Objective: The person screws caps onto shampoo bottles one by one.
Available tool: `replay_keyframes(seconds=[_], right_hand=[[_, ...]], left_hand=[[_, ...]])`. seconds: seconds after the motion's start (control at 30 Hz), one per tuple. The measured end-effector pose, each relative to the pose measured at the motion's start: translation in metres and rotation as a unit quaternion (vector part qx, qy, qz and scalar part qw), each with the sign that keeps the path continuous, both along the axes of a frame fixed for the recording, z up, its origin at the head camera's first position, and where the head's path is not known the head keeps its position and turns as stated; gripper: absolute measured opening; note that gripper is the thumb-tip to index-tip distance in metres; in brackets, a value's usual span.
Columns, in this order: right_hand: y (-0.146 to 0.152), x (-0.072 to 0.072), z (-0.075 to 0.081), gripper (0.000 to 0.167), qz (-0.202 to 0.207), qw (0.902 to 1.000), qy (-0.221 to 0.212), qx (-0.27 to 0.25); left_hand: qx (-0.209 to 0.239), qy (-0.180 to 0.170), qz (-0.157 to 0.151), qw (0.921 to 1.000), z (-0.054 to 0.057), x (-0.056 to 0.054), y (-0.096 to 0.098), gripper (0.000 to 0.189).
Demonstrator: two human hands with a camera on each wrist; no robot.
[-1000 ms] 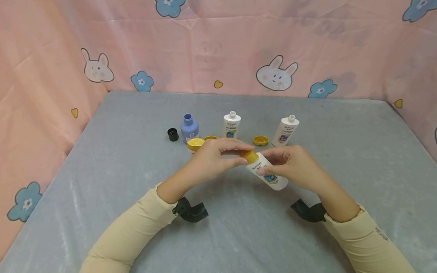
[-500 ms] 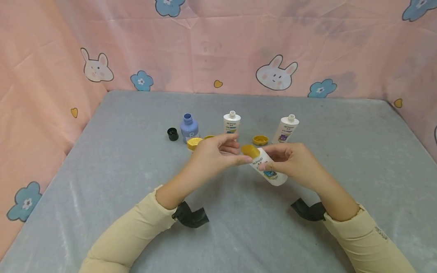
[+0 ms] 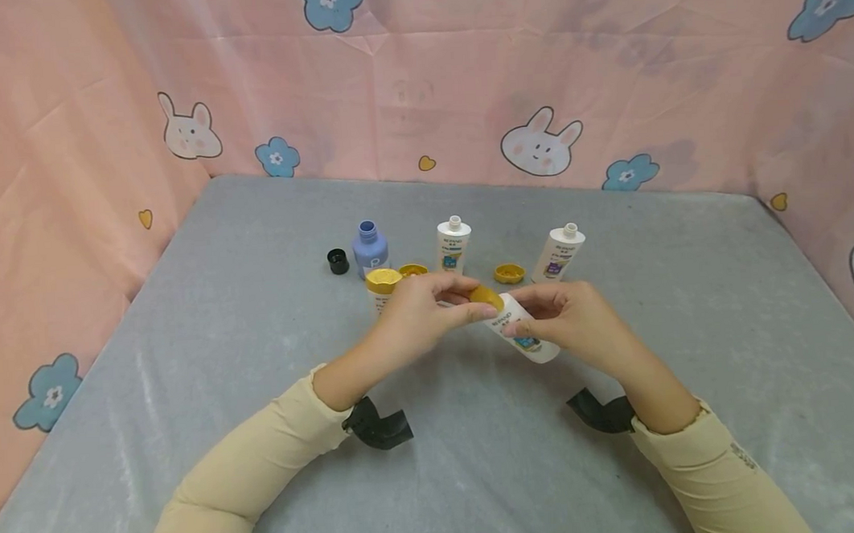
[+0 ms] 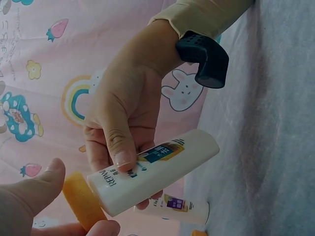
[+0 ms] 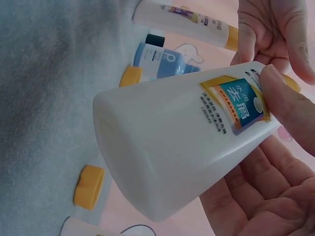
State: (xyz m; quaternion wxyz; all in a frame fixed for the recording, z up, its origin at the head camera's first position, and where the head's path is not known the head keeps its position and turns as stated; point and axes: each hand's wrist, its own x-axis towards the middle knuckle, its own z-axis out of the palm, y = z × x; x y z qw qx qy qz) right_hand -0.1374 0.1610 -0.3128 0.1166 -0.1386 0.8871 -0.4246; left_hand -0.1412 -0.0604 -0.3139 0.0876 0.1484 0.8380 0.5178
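Note:
My right hand (image 3: 575,319) holds a white shampoo bottle (image 5: 172,142) tilted above the table, its neck end up toward the left. The thumb lies across the front near the label and the fingers are behind. At the bottle's top sits a yellow cap (image 4: 83,201), which my left hand (image 3: 425,311) pinches between thumb and fingers. In the left wrist view the cap is at the bottle's shoulder; whether it is tight cannot be told. The left fingers partly hide the cap in the head view.
Behind the hands stand an uncapped blue bottle (image 3: 371,252), two uncapped white bottles, one middle (image 3: 454,245) and one right (image 3: 560,251), and a yellow-capped bottle (image 3: 383,282). A black cap (image 3: 337,261) and loose yellow caps (image 3: 509,273) lie among them on the grey cloth (image 3: 252,251).
Half a second ago the left fingers were lifted and spread from the cap, with the thumb near it. Now they have closed round it again. The right hand and bottle stay nearly in place.

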Motion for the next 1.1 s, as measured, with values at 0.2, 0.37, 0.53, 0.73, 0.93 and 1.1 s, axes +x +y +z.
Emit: replay_keyframes(seconds=[0.2, 0.37, 0.53, 0.73, 0.93, 1.1], right_hand=[[0.001, 0.0009, 0.0001, 0.038, -0.002, 1.0, -0.008, 0.001], [0.0017, 0.0009, 0.0006, 0.038, 0.001, 1.0, -0.007, -0.006], [0.003, 0.0001, 0.001, 0.039, 0.003, 0.9998, -0.009, -0.015], [0.0037, -0.0006, 0.0018, 0.04, -0.001, 0.9996, -0.016, -0.022], [0.0039, -0.0012, 0.0024, 0.041, -0.006, 0.9995, -0.022, -0.023], [0.0041, -0.0013, 0.0023, 0.041, -0.012, 0.9994, -0.022, -0.023]], left_hand=[[0.009, 0.006, -0.001, 0.9999, -0.0004, 0.0004, 0.001, 0.037], [0.017, -0.007, -0.014, 0.9997, 0.0, 0.0004, -0.0001, 0.042], [0.038, -0.031, -0.031, 0.9983, 0.0006, -0.0002, -0.0019, 0.046], [0.067, -0.054, -0.053, 0.9949, 0.0008, -0.0018, -0.0045, 0.048], [0.1, -0.068, -0.042, 0.9917, 0.0031, -0.0012, -0.007, 0.055], [0.106, -0.061, -0.024, 0.9922, 0.0021, -0.0006, -0.0053, 0.052]])
